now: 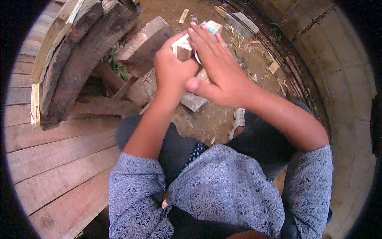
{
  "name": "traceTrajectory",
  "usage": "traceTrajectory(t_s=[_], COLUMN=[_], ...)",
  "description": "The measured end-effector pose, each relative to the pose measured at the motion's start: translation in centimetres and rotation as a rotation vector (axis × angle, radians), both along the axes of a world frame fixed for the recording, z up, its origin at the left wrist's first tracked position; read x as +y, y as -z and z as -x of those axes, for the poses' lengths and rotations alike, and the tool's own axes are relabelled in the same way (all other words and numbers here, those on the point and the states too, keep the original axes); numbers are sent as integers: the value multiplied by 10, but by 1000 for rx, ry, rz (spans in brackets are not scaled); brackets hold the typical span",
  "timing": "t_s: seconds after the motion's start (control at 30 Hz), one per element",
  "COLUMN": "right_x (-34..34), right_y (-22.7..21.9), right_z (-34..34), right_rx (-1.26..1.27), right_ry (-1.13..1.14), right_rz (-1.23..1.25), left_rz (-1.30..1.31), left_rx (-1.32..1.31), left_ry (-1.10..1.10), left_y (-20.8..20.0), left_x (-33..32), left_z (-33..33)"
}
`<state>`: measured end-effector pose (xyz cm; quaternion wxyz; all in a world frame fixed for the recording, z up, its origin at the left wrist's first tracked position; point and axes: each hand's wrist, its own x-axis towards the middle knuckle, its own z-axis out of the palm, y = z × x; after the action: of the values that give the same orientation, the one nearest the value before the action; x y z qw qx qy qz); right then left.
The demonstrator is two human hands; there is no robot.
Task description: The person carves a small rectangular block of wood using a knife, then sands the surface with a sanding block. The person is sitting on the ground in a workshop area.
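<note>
My left hand point(175, 68) is wrapped round a short piece of wood point(184, 52), whose pale, squared end shows between my two hands. Over its right side lies a thin white sheet point(214, 28) with blue print, like a piece of paper. My right hand point(219, 69) presses this sheet against the wood, its fingers long and close together, the thumb pointing toward my left wrist. Most of the wood and the underside of the sheet are hidden by my hands. Below them a pale stone block point(195, 102) rests on the dirt.
Rough timber planks point(85, 51) lean at the left, above a board platform point(59, 155). A thick wooden beam point(145, 40) lies beyond my left hand. Wood shavings point(248, 73) litter the dirt floor. A concrete wall point(338, 95) curves along the right, with thin dark rods point(292, 65) beside it.
</note>
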<state>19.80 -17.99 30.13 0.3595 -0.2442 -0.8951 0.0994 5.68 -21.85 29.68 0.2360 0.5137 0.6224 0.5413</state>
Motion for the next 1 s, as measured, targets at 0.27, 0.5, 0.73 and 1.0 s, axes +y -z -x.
traceTrajectory(t_s=[0.27, 0.5, 0.73, 1.0], right_x=[2, 3, 7, 12], right_y=[4, 2, 8, 4], right_z=[-7, -15, -14, -23], right_rx=[-102, -63, 14, -94], right_ry=[10, -43, -16, -50], right_rz=[125, 123, 180, 298], left_rz=[86, -44, 7, 52], left_rx=[70, 97, 152, 136], left_ry=[12, 22, -34, -42], left_y=[13, 17, 10, 8], left_x=[4, 2, 4, 2], left_z=[2, 0, -2, -1])
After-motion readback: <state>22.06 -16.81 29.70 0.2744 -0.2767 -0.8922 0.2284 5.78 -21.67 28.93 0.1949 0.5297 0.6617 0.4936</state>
